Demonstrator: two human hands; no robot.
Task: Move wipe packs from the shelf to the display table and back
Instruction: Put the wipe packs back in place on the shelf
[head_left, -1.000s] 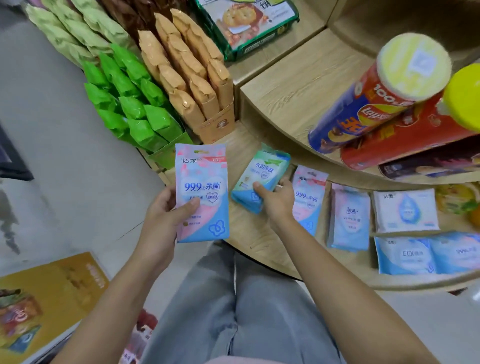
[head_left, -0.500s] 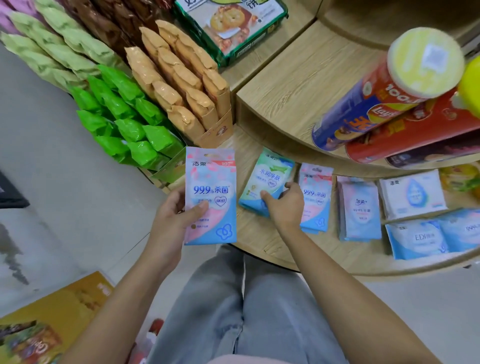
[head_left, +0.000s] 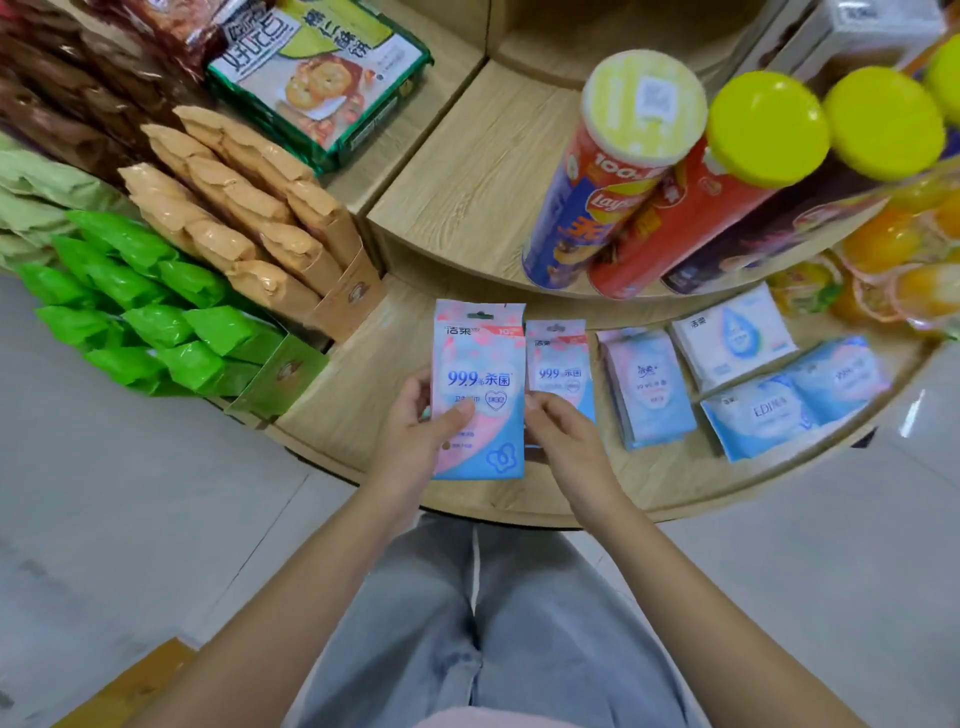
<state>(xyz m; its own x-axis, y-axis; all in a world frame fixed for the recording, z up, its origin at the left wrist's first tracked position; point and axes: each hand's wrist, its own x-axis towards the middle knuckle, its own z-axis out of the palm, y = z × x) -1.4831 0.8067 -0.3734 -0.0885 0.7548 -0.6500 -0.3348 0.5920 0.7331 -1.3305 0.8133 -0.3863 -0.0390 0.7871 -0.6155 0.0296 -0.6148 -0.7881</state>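
My left hand (head_left: 415, 441) holds a pink and blue wipe pack (head_left: 478, 395) upright over the front edge of the round wooden shelf (head_left: 363, 405), thumb on its face. A sliver of teal shows behind it at my fingers. A second, matching pack (head_left: 558, 364) lies on the shelf just right of it. My right hand (head_left: 569, 447) sits with curled fingers over that pack's lower end, against the held pack's right edge; a grip is not plain. Further right lie a pink pack (head_left: 649, 389), a white pack (head_left: 732, 338) and two blue packs (head_left: 761, 415).
Green snack bags (head_left: 156, 322) and tan packets in a carton (head_left: 244, 218) stand to the left. Crisp tubes (head_left: 597, 182) lie on the tier above, orange jelly cups (head_left: 893, 260) at the right. A biscuit box (head_left: 317, 67) sits at the back. Grey floor surrounds the shelf.
The teal pack my right hand held on the shelf is gone from open view. My left hand carried its pack right, beside the second pack. My right hand shifted onto that second pack.
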